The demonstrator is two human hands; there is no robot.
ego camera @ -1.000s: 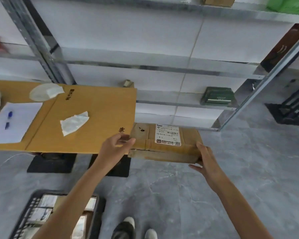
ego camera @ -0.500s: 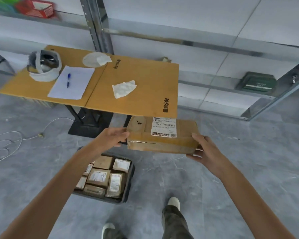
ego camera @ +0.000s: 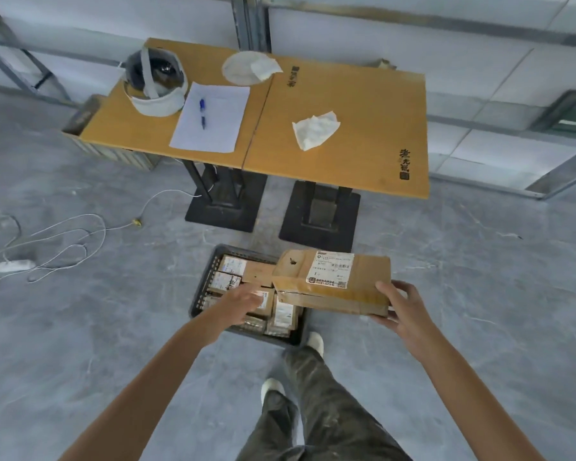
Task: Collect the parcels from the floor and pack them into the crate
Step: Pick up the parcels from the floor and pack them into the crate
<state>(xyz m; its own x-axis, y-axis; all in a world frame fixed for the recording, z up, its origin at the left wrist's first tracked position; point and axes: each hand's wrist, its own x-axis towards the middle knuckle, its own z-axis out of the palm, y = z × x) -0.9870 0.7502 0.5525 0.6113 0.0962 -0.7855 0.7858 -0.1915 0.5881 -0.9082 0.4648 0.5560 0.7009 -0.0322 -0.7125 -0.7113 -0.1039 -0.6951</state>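
Your right hand (ego camera: 404, 311) grips the right end of the flat brown cardboard parcel with a white printed label (ego camera: 333, 281). The thumb is on top and the fingers are curled beneath, so the box rides level above the right side of the black slatted plastic crate (ego camera: 198, 294) on the grey floor.

Your left hand (ego camera: 243, 302) reaches over the crate, fingers stretched out and holding nothing. Its tips are just beside the parcel's left end (blur hides whether they touch), probably placed to steady a long box.

The crate is nearly filled with rows of smaller taped cardboard parcels (ego camera: 228, 281), so I judge this one must lie flat on top. Its cardboard is creased and dented at the left corner, with glossy tape along the front edge. It may flex when held by one end.
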